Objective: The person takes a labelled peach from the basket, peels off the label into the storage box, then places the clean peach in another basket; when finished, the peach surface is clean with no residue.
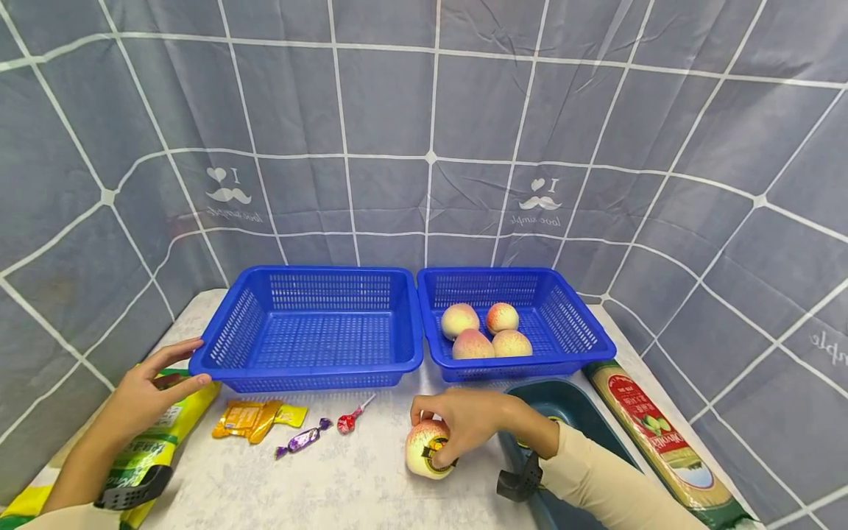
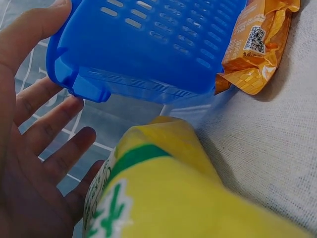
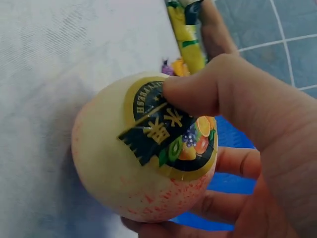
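My right hand (image 1: 460,425) grips a pale peach (image 1: 424,450) with a dark fruit sticker, low on the white table near the front. The right wrist view shows the thumb pressed on the sticker of the peach (image 3: 124,168), with the fingers of that hand (image 3: 257,134) curled under it. My left hand (image 1: 149,397) is spread, fingers straight, at the front left corner of the empty blue basket (image 1: 318,274). In the left wrist view the left hand (image 2: 34,163) flanks that basket's corner (image 2: 148,44), thumb above and fingers below.
A second blue basket (image 1: 596,335) on the right holds several peaches (image 1: 483,331). A yellow-green bag (image 1: 149,445) lies under my left arm. Orange packets (image 1: 255,418), a purple candy (image 1: 301,439) and a red lollipop (image 1: 351,419) lie in front. A dark teal tray (image 1: 573,408) and a long noodle pack (image 1: 652,434) sit right.
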The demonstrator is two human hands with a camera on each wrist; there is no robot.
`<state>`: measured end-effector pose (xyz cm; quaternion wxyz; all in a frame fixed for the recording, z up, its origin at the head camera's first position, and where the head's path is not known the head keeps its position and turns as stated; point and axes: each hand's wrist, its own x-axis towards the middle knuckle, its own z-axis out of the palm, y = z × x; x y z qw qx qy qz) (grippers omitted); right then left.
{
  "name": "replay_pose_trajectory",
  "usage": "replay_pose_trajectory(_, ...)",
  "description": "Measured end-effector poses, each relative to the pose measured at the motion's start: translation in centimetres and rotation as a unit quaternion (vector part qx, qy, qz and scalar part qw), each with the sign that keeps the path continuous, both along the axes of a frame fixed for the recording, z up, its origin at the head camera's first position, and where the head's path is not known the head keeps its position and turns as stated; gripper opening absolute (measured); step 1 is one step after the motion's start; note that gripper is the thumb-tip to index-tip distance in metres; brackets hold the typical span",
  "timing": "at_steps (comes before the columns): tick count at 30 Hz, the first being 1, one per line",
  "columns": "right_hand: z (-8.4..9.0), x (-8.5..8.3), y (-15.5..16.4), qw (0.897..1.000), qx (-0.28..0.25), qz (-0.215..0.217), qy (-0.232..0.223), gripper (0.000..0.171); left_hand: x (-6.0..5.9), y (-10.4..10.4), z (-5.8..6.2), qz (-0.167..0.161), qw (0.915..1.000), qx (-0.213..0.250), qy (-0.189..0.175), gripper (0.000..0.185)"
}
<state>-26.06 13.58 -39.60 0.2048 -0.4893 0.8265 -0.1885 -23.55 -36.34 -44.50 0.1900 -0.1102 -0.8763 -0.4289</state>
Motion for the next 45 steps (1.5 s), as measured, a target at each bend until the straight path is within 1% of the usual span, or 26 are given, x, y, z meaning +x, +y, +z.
replay_pose_trajectory(4, -0.6, -0.1, 0.0, 1.000, -0.013, -0.019, -0.015, 0.043, -0.1, 0.0, 0.1, 0.000, 1.0000, 0.000, 0.006, 0.059)
replay_pose_trajectory(7, -0.5, -0.1, 0.1, 0.998, -0.033, -0.048, -0.014, 0.045, -0.2, 0.0, 0.4, 0.005, 0.9995, -0.013, 0.029, 0.061)
replay_pose_trajectory(9, -0.3, -0.1, 0.2, 0.997, -0.042, -0.067, 0.001, 0.044, -0.1, 0.5, 1.0, 0.015, 0.9980, -0.029, 0.053, 0.063)
replay_pose_trajectory(10, -0.2, 0.0, 0.3, 0.996, -0.045, -0.074, 0.011, 0.041, 0.1, 1.0, 1.4, 0.020, 0.9968, -0.039, 0.066, 0.064)
replay_pose_trajectory(12, -0.2, 0.1, 0.5, 0.995, -0.052, -0.084, 0.026, 0.034, 0.7, 2.7, 2.6, 0.018, 0.9938, -0.045, 0.100, 0.064)
replay_pose_trajectory(13, -0.3, 0.2, 0.6, 0.994, -0.055, -0.087, 0.031, 0.031, 1.0, 3.8, 3.2, 0.011, 0.9919, -0.049, 0.117, 0.064)
replay_pose_trajectory(14, -0.4, 0.2, 0.7, 0.994, -0.059, -0.089, 0.035, 0.029, 1.3, 5.2, 3.8, -0.005, 0.9901, -0.050, 0.131, 0.064)
replay_pose_trajectory(16, -0.6, 0.3, 0.9, 0.993, -0.070, -0.091, 0.039, 0.027, 2.1, 8.6, 4.7, -0.060, 0.9852, -0.059, 0.149, 0.063)
replay_pose_trajectory(17, -0.8, 0.4, 1.0, 0.992, -0.076, -0.091, 0.042, 0.027, 2.3, 10.4, 4.8, -0.094, 0.9811, -0.065, 0.156, 0.062)
replay_pose_trajectory(18, -0.9, 0.4, 1.0, 0.991, -0.083, -0.092, 0.045, 0.027, 2.6, 12.2, 4.8, -0.125, 0.9769, -0.078, 0.155, 0.061)
replay_pose_trajectory(20, -1.2, 0.5, 1.1, 0.990, -0.095, -0.090, 0.052, 0.028, 3.2, 15.6, 4.2, -0.188, 0.9681, -0.100, 0.132, 0.060)
replay_pose_trajectory(21, -1.3, 0.5, 1.1, 0.989, -0.101, -0.091, 0.053, 0.029, 3.4, 17.2, 3.7, -0.213, 0.9639, -0.111, 0.116, 0.059)
replay_pose_trajectory(22, -1.4, 0.5, 1.2, 0.989, -0.105, -0.091, 0.054, 0.030, 3.6, 18.5, 3.1, -0.230, 0.9604, -0.121, 0.100, 0.059)
replay_pose_trajectory(24, -1.8, 0.6, 1.3, 0.988, -0.112, -0.093, 0.054, 0.031, 3.6, 20.7, 1.8, -0.254, 0.9560, -0.132, 0.065, 0.061)
replay_pose_trajectory(25, -1.9, 0.6, 1.3, 0.988, -0.114, -0.095, 0.052, 0.032, 3.4, 21.5, 1.2, -0.265, 0.9540, -0.131, 0.050, 0.063)
replay_pose_trajectory(27, -2.1, 0.7, 1.5, 0.987, -0.120, -0.102, 0.042, 0.033, 2.9, 22.8, 0.0, -0.273, 0.9532, -0.128, 0.021, 0.068)
replay_pose_trajectory(29, -2.3, 0.8, 1.5, 0.986, -0.126, -0.108, 0.032, 0.031, 2.2, 23.7, -1.0, -0.282, 0.9521, -0.118, -0.003, 0.071)
replay_pose_trajectory(31, -2.5, 0.7, 1.5, 0.984, -0.132, -0.113, 0.024, 0.027, 1.6, 24.3, -1.7, -0.290, 0.9508, -0.103, -0.032, 0.074)
replay_pose_trajectory(32, -2.5, 0.7, 1.5, 0.984, -0.135, -0.116, 0.020, 0.024, 1.3, 24.4, -2.0, -0.293, 0.9500, -0.097, -0.047, 0.074)
replay_pose_trajectory(34, -2.5, 0.7, 1.4, 0.982, -0.139, -0.125, 0.015, 0.020, 0.9, 24.7, -2.5, -0.309, 0.9455, -0.073, -0.072, 0.072)
replay_pose_trajectory(37, -2.5, 0.8, 1.3, 0.978, -0.149, -0.145, 0.008, 0.014, 0.5, 25.0, -3.1, -0.323, 0.9409, -0.036, -0.097, 0.067)
replay_pose_trajectory(39, -2.5, 1.0, 1.2, 0.974, -0.160, -0.163, 0.003, 0.012, 0.4, 25.3, -3.4, -0.327, 0.9396, -0.013, -0.100, 0.064)
replay_pose_trajectory(42, -2.4, 1.3, 1.0, 0.967, -0.167, -0.191, -0.008, 0.012, 0.6, 25.6, -3.7, -0.313, 0.9449, -0.005, -0.095, 0.064)
replay_pose_trajectory(45, -2.2, 1.7, 0.8, 0.961, -0.159, -0.224, -0.022, 0.015, 0.7, 25.8, -3.9, -0.299, 0.9508, -0.006, -0.082, 0.065)
